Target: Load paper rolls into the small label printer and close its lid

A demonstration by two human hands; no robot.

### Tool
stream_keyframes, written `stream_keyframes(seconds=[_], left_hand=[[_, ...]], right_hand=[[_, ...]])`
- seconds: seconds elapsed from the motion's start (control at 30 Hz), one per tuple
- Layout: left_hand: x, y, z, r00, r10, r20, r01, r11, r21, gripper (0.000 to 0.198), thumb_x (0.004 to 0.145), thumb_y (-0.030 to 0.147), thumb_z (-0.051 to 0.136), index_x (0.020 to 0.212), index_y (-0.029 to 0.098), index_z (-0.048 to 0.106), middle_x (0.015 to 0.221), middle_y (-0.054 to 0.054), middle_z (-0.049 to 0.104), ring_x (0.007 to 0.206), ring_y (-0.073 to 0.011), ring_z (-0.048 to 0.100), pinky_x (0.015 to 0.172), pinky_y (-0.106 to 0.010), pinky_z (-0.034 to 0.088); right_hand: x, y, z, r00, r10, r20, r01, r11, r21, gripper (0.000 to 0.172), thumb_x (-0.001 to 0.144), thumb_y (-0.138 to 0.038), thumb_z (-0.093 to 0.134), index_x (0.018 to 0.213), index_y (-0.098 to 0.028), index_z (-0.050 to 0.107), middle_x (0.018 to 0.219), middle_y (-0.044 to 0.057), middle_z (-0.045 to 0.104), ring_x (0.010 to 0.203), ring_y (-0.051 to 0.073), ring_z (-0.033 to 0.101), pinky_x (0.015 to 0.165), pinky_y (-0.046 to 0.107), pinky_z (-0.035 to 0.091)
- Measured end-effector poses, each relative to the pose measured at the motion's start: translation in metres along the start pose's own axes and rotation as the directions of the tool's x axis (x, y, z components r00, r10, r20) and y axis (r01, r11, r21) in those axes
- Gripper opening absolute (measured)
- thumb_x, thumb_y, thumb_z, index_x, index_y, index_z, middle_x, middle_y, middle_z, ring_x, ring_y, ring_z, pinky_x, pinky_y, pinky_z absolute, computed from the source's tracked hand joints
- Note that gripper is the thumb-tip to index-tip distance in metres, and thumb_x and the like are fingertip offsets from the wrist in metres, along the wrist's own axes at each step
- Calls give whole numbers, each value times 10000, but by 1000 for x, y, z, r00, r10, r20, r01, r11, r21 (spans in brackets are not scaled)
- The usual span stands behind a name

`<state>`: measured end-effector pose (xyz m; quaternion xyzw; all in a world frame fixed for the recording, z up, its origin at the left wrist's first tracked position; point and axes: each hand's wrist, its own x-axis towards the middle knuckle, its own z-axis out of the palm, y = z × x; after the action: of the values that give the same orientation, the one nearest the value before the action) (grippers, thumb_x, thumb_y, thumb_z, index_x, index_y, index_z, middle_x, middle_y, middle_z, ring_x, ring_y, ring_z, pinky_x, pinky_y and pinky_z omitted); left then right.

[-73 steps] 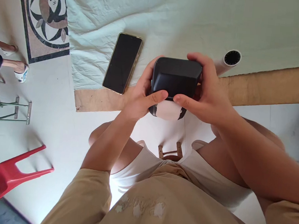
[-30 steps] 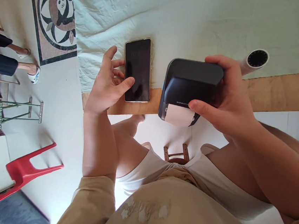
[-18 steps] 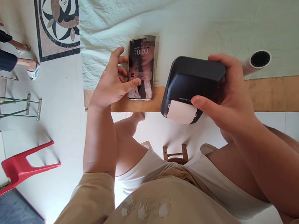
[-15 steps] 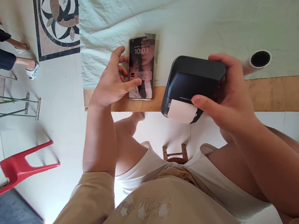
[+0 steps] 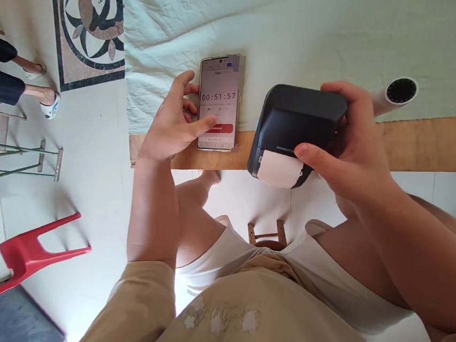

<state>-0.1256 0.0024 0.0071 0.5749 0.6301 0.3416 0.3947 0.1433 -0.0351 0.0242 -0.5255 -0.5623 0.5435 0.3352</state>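
Observation:
On the left, a smartphone shows a timer reading 00:51:57 above a red button. My left hand is at its left edge, thumb over the lower screen and fingers curled against the side; whether their tips reach underneath is hidden. A black label printer with NIIMBOT lettering is tilted in my right hand. My right thumb presses its front near the lettering, while the other fingers wrap round its far right side. A pale blank label strip sticks out of the printer's lower front.
A pale green cloth covers the table, with a bare wooden edge at the front. Behind my right hand stands a white cylinder with a dark top. To the left are a red plastic chair, a folding stool and another person's legs.
The phone screen has switched from a lock screen showing 10:03 to the timer page. My left thumb still lies over the screen. The printer stays in my right hand, almost unmoved.

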Motion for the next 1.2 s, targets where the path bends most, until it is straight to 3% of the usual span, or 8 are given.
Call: stream_keyframes(seconds=[0.17,0.33,0.63,0.93,1.2], left_hand=[[6,-5,3,974,35,-222,-86,971,-222,195,667,124,545,824,237,571,912,-20,564,642,-86,480,517,-254,354],[6,4,7,925,90,-369,-233,902,-364,199,596,7,461,566,192,394,573,9,372,458,-56,288,439,-236,134],[3,12,8,908,80,-412,-285,839,-463,222,611,-4,420,493,182,392,474,17,287,416,-51,233,443,-250,122],[2,17,11,901,66,-429,-285,835,-470,207,676,14,383,547,170,421,490,18,350,400,-46,256,444,-245,91],[3,15,10,902,68,-427,-276,851,-447,221,691,11,371,554,172,438,495,7,359,403,-55,267,458,-251,88]], right_hand=[[-1,1,0,1000,-5,0,5,1000,8,680,645,-355,615,1223,-361,257,980,0,460,721,-30,440,557,83,446],[-1,1,-2,1000,-5,4,5,1000,-12,674,647,-366,614,1221,-360,261,953,-2,469,708,-26,444,549,94,443],[3,-2,-3,1000,11,19,-8,991,-136,643,672,-454,568,1224,-372,247,980,3,510,605,-7,478,485,155,445],[-1,2,-5,999,-47,16,49,988,-149,675,672,-417,576,1250,-326,240,943,0,507,599,-45,450,492,79,393],[2,3,-6,997,-53,49,59,990,-131,670,672,-433,572,1246,-334,241,959,6,495,640,-33,466,514,88,421]])
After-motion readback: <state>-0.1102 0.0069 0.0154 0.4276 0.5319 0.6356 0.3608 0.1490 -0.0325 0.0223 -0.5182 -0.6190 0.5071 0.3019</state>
